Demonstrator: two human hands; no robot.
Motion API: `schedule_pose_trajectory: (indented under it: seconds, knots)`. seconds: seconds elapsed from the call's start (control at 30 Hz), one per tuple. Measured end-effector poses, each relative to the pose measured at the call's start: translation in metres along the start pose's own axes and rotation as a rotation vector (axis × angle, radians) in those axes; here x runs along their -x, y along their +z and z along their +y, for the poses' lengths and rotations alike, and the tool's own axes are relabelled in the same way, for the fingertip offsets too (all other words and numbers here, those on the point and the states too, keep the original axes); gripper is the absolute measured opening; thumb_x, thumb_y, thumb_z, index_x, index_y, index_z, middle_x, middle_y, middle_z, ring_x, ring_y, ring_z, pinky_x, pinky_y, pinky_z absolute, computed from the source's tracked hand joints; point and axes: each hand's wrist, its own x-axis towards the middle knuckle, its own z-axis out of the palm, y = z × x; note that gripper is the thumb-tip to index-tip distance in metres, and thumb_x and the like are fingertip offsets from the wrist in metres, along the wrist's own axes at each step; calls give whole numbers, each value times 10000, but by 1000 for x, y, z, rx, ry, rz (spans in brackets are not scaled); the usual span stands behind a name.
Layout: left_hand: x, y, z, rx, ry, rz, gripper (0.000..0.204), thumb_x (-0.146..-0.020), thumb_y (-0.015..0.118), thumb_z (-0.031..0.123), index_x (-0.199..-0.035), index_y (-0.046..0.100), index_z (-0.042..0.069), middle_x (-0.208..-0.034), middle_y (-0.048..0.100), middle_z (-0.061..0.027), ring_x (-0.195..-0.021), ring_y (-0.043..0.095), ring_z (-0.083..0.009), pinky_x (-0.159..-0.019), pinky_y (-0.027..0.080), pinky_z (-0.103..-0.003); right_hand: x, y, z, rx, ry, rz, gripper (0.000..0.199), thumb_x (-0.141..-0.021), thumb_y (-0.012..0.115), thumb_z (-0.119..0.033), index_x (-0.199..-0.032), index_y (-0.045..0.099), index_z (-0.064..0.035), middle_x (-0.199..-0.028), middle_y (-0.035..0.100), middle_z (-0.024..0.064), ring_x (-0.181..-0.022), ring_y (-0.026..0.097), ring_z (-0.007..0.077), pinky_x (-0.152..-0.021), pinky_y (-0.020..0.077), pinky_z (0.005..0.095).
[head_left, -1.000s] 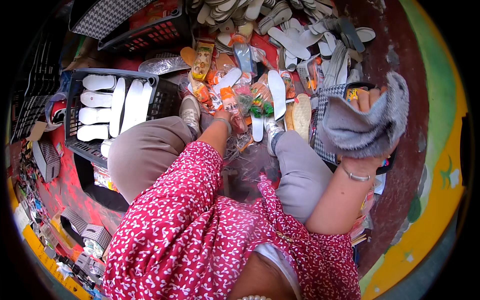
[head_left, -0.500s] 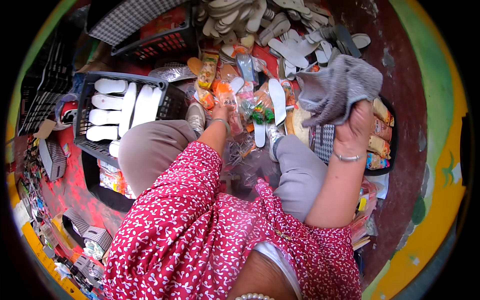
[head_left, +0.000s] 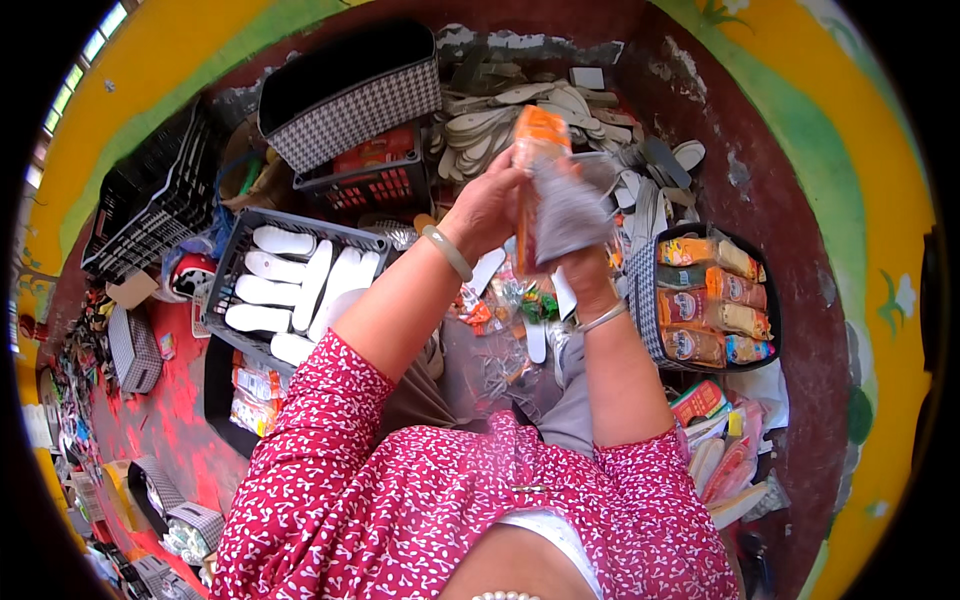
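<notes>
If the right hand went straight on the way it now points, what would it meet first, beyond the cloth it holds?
Probably the orange-topped packet in the left hand: the grey cloth in the right hand overlaps it in this view. Blur leaves the depth between them unclear.

From the wearer's head, we looked steeply down through a wide fisheye, over the red shirt (head_left: pixel 460 490), with left hand (head_left: pixel 487 208) and right hand (head_left: pixel 586 274) near. Right of the right hand, the painted wall (head_left: pixel 850 200) curved along our view's rim.
</notes>
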Motion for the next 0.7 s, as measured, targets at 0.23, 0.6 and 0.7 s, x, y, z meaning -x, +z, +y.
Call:
schedule_pose_trajectory:
  seconds: [0.23, 0.6, 0.7]
  knots:
    - [20, -15, 9, 47, -152, 134, 468, -963, 348, 367, -1243, 458, 9, -1184, 543, -153, -1037, 559, -258, -933, 440, -367, 5, 26, 2, 976, -146, -85, 536, -812, 512, -151, -1336, 439, -232, -1456, 254, 136, -1346, 216, 353, -1056, 161, 518]
    - [22, -2, 7, -13, -95, -39, 495, -951, 369, 418, -1274, 431, 48, -1239, 503, -113, -1154, 467, -214, -1004, 343, -352, -32, 30, 18, 622, -69, 263, 488, -862, 533, -148, -1336, 416, -131, -1400, 280, 243, -1303, 265, 411, -1060, 260, 388]
    - [21, -5, 15, -75, -62, -107, 500, -920, 453, 379, -1282, 386, 41, -1226, 486, -99, -1139, 466, -198, -987, 354, -346, -33, 34, 15, 645, -119, 246, 488, -871, 528, -143, -1342, 403, -118, -1400, 288, 237, -1319, 269, 365, -1058, 267, 366]
